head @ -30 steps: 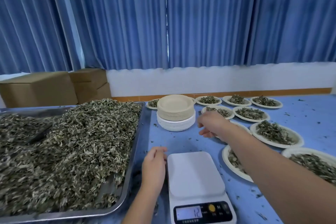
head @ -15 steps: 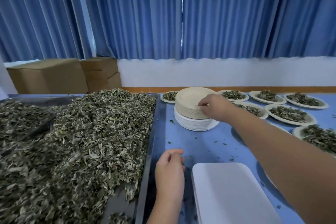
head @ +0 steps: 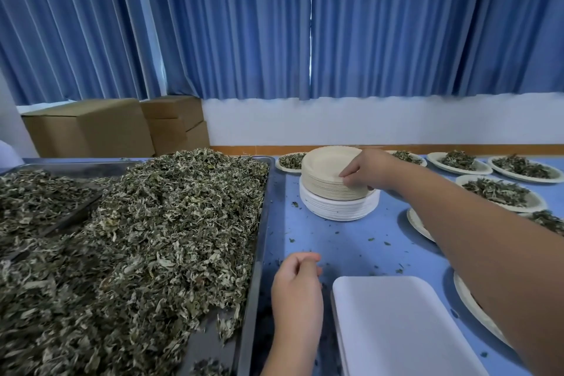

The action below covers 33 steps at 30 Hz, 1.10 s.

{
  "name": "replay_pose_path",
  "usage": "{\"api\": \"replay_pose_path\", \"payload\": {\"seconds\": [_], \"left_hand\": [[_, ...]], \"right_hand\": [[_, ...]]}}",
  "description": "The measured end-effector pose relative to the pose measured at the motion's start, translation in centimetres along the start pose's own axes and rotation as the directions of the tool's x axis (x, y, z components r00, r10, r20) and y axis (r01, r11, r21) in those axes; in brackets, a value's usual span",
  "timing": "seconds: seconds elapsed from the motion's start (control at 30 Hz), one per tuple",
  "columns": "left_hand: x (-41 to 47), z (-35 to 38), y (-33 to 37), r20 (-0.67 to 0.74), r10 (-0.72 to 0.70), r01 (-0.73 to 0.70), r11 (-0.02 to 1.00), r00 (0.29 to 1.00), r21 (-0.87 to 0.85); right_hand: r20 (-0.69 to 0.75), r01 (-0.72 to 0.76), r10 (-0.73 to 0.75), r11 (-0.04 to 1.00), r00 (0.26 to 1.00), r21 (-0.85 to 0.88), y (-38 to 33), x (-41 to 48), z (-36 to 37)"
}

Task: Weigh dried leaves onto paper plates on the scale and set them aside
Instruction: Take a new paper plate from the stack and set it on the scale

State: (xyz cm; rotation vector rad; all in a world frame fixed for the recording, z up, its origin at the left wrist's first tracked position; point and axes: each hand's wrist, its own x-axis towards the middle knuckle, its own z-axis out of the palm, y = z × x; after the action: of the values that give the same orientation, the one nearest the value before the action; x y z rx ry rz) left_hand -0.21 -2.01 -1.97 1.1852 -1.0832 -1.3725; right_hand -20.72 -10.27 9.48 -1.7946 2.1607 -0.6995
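Crumpled grey-green leaves (head: 137,238) heap in a steel tray (head: 260,223) on the left. Just right of its rim, the left hand (head: 297,293) rests with fingers loosely curled, holding nothing, beside the smooth white scale (head: 396,330). Beyond, the right hand (head: 369,172) pinches the rim of the beige top plate (head: 323,162) on a round stack (head: 335,207). Farther right lie filled plates (head: 500,192). The table (head: 351,247) is blue, with cardboard boxes (head: 88,128) and pleated blue curtains (head: 244,24) behind.
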Motion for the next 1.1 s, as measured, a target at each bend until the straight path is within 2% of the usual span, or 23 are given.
{"api": "replay_pose_path", "payload": {"seconds": [0.23,0.4,0.6,0.73,0.8,0.87,0.97,1.03,1.1], "left_hand": [[-0.4,0.0,0.4,0.010,-0.008,0.007,1.000,1.000,0.005],[-0.6,-0.1,0.6,0.015,-0.004,0.003,1.000,1.000,0.027],[-0.6,0.0,0.5,0.023,0.011,-0.011,0.999,1.000,0.037],[-0.6,0.0,0.5,0.028,0.009,-0.011,0.999,1.000,0.040],[-0.6,0.0,0.5,0.029,0.010,-0.011,0.999,1.000,0.043],[-0.5,0.0,0.5,0.030,0.015,-0.016,0.999,0.999,0.046],[-0.5,0.1,0.5,0.030,0.021,-0.022,0.998,0.999,0.053],[-0.5,0.1,0.5,0.028,0.024,-0.026,0.998,0.999,0.058],[-0.6,0.1,0.4,0.028,0.030,-0.032,0.997,0.999,0.063]], "right_hand": [[0.005,0.005,-0.005,0.999,1.000,-0.032,0.0,0.6,-0.3],[-0.049,-0.025,0.030,0.994,0.998,0.106,0.4,0.8,-0.2],[-0.065,0.066,-0.077,0.984,0.995,-0.168,-0.3,0.3,-0.5],[-0.021,0.142,-0.170,0.879,0.985,-0.454,-1.5,0.3,-1.1],[-0.033,0.141,-0.183,0.851,0.983,-0.506,-1.8,0.4,-1.2],[-0.102,0.121,-0.181,0.895,0.978,-0.429,-1.9,0.4,-1.0],[-0.244,0.048,-0.065,0.996,0.968,-0.071,-1.6,0.3,-0.6],[-0.311,0.033,0.006,0.992,0.950,0.119,-1.5,-0.2,-0.3],[-0.359,0.046,0.041,0.972,0.932,0.231,-1.5,-1.3,0.0]]}}
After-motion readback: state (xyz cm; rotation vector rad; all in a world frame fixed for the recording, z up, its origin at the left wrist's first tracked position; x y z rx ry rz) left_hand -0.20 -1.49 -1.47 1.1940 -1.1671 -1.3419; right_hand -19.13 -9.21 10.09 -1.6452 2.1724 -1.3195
